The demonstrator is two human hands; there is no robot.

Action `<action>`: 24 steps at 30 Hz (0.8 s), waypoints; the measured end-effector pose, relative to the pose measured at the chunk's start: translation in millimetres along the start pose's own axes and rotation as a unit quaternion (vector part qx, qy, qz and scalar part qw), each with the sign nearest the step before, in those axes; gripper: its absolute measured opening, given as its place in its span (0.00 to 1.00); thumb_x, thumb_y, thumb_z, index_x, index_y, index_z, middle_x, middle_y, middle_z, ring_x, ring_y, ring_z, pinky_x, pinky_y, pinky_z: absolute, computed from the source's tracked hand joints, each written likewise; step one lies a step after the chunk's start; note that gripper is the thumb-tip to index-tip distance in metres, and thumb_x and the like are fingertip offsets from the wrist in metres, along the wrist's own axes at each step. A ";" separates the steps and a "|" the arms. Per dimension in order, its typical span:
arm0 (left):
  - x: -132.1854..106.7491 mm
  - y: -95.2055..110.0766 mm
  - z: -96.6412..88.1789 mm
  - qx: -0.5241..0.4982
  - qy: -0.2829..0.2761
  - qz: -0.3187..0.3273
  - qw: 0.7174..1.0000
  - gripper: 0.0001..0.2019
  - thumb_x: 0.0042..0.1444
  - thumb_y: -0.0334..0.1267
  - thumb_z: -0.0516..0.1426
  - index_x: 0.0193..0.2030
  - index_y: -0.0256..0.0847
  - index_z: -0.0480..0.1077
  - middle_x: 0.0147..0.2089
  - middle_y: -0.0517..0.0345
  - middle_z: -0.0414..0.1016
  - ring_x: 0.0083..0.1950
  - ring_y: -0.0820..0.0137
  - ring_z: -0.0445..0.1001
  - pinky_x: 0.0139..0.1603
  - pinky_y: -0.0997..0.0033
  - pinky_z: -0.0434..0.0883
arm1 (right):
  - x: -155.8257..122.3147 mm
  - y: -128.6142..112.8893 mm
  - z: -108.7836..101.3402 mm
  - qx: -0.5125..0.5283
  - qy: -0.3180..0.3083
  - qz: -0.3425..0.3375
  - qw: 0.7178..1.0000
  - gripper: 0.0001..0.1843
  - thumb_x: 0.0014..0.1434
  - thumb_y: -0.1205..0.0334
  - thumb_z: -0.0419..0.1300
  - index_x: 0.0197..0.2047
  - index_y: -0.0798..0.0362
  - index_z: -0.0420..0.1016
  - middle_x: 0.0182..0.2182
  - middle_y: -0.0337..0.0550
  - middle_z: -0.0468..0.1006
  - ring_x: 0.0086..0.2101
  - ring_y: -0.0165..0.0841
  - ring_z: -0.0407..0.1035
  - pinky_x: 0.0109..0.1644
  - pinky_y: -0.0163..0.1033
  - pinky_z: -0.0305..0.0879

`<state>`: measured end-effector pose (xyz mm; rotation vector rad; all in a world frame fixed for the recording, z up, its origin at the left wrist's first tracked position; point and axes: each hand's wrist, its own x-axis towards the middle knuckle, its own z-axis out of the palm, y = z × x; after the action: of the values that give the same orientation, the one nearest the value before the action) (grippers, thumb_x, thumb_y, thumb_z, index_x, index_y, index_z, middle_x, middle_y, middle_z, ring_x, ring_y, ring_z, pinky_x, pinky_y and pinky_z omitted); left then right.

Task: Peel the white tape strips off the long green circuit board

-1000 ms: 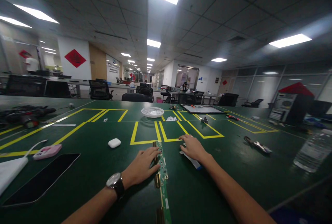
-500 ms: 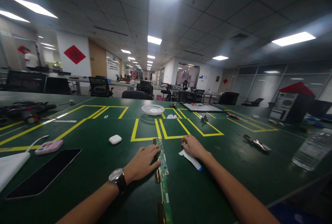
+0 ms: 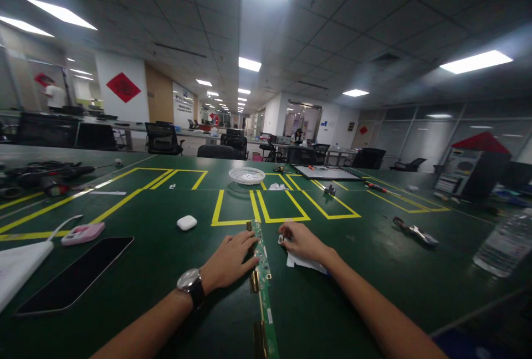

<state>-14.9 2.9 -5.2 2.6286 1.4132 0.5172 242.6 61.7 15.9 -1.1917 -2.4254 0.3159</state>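
Observation:
A long, narrow green circuit board (image 3: 266,292) with gold-coloured flex strips along its left side lies lengthwise before me. My left hand (image 3: 233,259), with a watch on the wrist, rests over its far half, fingers stretched out and thumb apart, fingertips touching the board. Just right of the board, my right hand (image 3: 303,241) pinches a small pale piece (image 3: 281,239) between thumb and forefinger; its kind is too small to make out. Beneath that hand lies a white flat ribbon cable (image 3: 305,263), partly hidden by the palm and wrist.
On the green table (image 3: 166,270) are a phone (image 3: 78,276), a pink case (image 3: 83,233), a white earbud case (image 3: 187,222), a white basket (image 3: 246,176), a metal tool (image 3: 415,231) and a water bottle (image 3: 505,242). Yellow tape (image 3: 236,222) marks rectangles. Cables and tools (image 3: 45,176) lie far left.
My right hand has moved left toward the circuit board, away from the ribbon cable's far end, and a small pale piece now shows in its fingertips. The left hand stays on the board.

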 end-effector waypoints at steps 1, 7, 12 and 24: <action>0.3 -0.3 0.5 0.001 0.001 -0.002 1.000 0.26 0.67 0.53 0.49 0.66 0.43 0.62 0.70 0.48 0.60 0.70 0.57 0.58 0.65 0.51 0.58 | -0.7 -2.5 -0.6 0.006 -0.009 -0.008 1.000 0.11 0.54 0.67 0.63 0.42 0.55 0.74 0.33 0.42 0.75 0.33 0.32 0.67 0.37 0.34 0.61; 1.3 0.4 1.5 0.007 0.010 -0.019 1.000 0.25 0.66 0.51 0.50 0.65 0.42 0.63 0.70 0.49 0.61 0.70 0.55 0.56 0.65 0.50 0.58 | -2.9 -24.9 3.7 0.032 -0.044 -0.057 0.997 0.12 0.52 0.66 0.65 0.42 0.54 0.73 0.33 0.39 0.74 0.33 0.30 0.67 0.36 0.33 0.60; 1.1 1.1 1.1 0.002 0.014 -0.019 1.000 0.26 0.66 0.52 0.50 0.65 0.42 0.63 0.69 0.48 0.61 0.70 0.55 0.57 0.65 0.50 0.58 | -4.2 -32.4 5.8 0.030 -0.045 -0.066 0.996 0.14 0.53 0.65 0.65 0.44 0.53 0.73 0.34 0.39 0.75 0.34 0.31 0.67 0.37 0.33 0.61; 1.1 2.2 0.3 -0.001 0.009 -0.019 1.000 0.26 0.66 0.53 0.50 0.65 0.43 0.63 0.70 0.47 0.60 0.71 0.55 0.56 0.65 0.50 0.57 | -5.4 -34.1 6.4 0.023 -0.038 -0.082 0.996 0.12 0.55 0.63 0.64 0.44 0.52 0.74 0.35 0.40 0.77 0.35 0.32 0.68 0.38 0.34 0.62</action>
<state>-12.6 2.6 -4.7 2.5962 1.4654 0.5386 218.8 36.6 21.7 -0.9698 -2.5480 0.3703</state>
